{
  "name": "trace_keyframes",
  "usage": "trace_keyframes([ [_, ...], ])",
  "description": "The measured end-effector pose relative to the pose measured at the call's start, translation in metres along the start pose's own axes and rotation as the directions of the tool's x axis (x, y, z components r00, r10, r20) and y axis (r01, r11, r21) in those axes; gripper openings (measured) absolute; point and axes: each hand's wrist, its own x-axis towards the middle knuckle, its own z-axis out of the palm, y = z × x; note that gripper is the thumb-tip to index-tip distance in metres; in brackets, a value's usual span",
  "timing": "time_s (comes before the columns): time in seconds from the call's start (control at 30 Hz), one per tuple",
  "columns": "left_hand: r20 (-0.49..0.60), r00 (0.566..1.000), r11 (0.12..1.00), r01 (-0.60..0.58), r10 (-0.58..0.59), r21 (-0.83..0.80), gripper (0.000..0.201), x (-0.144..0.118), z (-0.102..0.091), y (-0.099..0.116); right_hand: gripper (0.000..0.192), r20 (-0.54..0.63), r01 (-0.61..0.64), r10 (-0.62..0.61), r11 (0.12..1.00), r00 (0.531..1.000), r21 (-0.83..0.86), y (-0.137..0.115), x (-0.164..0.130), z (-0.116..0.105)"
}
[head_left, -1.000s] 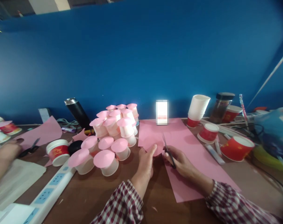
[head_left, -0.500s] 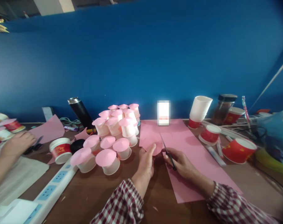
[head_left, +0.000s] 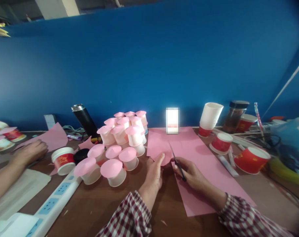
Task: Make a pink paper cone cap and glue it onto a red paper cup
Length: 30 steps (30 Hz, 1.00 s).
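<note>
**Operator:** Where does the workpiece lie, and how do the hands stand?

**Technician:** The pink paper sheet (head_left: 201,164) lies flat on the brown table (head_left: 95,204), between the pile of pink-capped cups (head_left: 119,144) and the red paper cups (head_left: 251,159). The left hand (head_left: 154,174) pinches the rounded flap at the sheet's near-left edge, thumb on top. The right hand (head_left: 192,174) is clenched around the handles of the scissors (head_left: 177,163), blades pointing away into the sheet.

**Operator:** Handling properties?

**Technician:** Judged light, thin and limp: it likely buckles if held far from the cut, and it creases or tears easily. The best grip appears to be just beside the blades, on the flap edge.

**Operator:** Anything else nearby?

**Technician:** Another person's hand (head_left: 31,152) rests at the left, near a white power strip (head_left: 55,197).
</note>
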Motion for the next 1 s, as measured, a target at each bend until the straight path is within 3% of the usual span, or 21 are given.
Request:
trace_keyframes([
  [0.53, -0.033, 0.999, 1.000, 0.010, -0.010, 0.006, 0.041, 0.0006, 0.0002, 0.0002, 0.040, -0.011, -0.001, 0.001, 1.000, 1.000, 0.002, -0.0016, 0.0002, 0.0001],
  [1.0, 0.013, 1.000, 1.000, 0.007, -0.006, -0.005, 0.036, 0.0003, 0.0003, 0.0007, 0.043, -0.018, -0.041, 0.042, 0.997, 0.999, 0.061, -0.0020, 0.0006, 0.0004],
])
